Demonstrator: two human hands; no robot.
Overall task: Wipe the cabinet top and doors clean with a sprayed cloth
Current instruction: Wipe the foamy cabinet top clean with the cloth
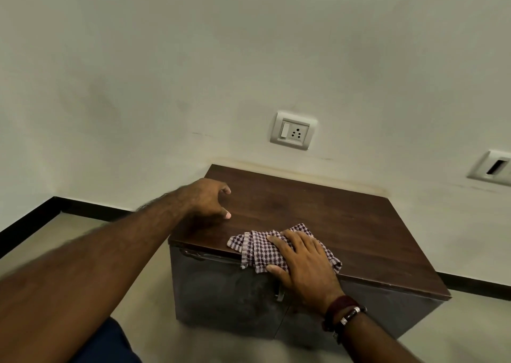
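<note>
A low cabinet stands against the wall, with a dark brown wooden top (318,210) and grey front doors (221,288). A checked purple-and-white cloth (254,249) lies bunched at the top's front edge, partly hanging over it. My right hand (301,263) lies flat on the cloth, fingers spread, pressing it onto the top. My left hand (207,199) rests on the top's left edge, fingers curled over the side, holding nothing. A door handle (280,293) shows just below my right hand.
A white wall with a switch-and-socket plate (293,130) rises behind the cabinet. A second wall plate (495,167) sits at the right edge. Black skirting (33,218) runs along the pale tiled floor (138,279). A spray bottle is not in sight.
</note>
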